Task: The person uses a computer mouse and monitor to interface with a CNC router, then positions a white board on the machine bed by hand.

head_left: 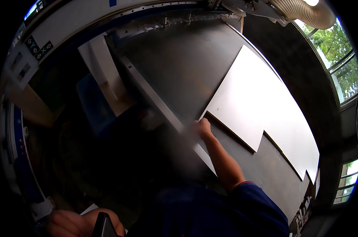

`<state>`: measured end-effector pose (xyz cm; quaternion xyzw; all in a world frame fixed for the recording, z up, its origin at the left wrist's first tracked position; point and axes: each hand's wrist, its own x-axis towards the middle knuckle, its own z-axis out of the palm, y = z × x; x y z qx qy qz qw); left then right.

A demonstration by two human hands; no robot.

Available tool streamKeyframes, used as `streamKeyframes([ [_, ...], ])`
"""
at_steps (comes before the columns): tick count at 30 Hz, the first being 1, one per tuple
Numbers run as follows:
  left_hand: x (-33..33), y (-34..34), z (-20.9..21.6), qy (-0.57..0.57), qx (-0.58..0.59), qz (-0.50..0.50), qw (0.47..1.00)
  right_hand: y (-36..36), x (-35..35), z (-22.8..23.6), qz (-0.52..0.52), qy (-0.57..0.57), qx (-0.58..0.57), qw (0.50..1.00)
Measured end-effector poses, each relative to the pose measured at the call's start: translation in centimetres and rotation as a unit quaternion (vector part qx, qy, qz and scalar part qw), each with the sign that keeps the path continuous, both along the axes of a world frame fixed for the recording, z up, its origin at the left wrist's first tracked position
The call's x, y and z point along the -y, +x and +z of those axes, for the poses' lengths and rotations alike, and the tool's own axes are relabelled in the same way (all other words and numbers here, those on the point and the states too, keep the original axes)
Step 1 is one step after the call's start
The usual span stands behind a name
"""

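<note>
My right hand (203,128) reaches in from the lower right in a dark blue sleeve. Its fingers look closed at the near left corner of a large white panel (242,94), though blur hides part of the fingertips. That panel lies flat on a dark grey machine bed (175,59). At the lower left edge, blurred skin of my left hand (66,223) shows beside a dark, smooth-edged object (104,226). How its fingers are set is not visible, nor whether they touch that object.
More white panel (293,134) with stepped edges continues to the right. A pale metal rail (155,100) borders the bed. Left of it stand a white upright piece (102,63) and a blue bin-like shape (93,100). A ribbed hose (311,14) hangs at the top right.
</note>
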<state>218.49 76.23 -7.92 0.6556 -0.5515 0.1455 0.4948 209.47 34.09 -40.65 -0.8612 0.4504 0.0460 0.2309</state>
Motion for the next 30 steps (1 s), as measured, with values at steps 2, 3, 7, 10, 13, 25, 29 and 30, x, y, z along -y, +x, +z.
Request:
streamKeyframes([
  [2, -0.5, -0.9, 0.4, 0.045, 0.025, 0.102, 0.993, -0.5, 0.1, -1.6, 0.025, -0.021, 0.029, 0.999],
  [3, -0.7, -1.3, 0.5, 0.067, 0.037, 0.151, 0.986, -0.8, 0.3, -2.8, 0.002, 0.001, 0.047, 0.999],
  [7, -1.2, 0.5, 1.6, 0.017, -0.076, -0.041, 0.996, -1.3, 2.4, -5.7, -0.078, 0.106, 0.115, 0.985],
  [10, -0.2, 0.5, 1.1, -0.025, -0.042, 0.018, 0.999, -0.8, 2.7, -5.7, -0.192, 0.176, 0.192, 0.946],
  [13, -1.4, 1.3, -0.3, -0.025, -0.024, 0.026, 0.999, -0.3, 0.2, -1.2, -0.215, 0.226, 0.252, 0.916],
  [25, -2.9, 4.6, 0.3, 0.086, -0.201, -0.12, 0.968, -3.8, -7.5, 3.6, -0.164, 0.154, 0.15, 0.963],
  [29, -3.6, 5.6, 0.0, 0.195, -0.429, -0.101, 0.876, -8.5, -11.0, 3.4, -0.196, 0.169, 0.127, 0.957],
  [30, -3.0, 6.2, 1.3, 0.252, -0.525, -0.129, 0.802, -9.2, -12.0, 2.3, -0.136, 0.111, 0.084, 0.981],
])
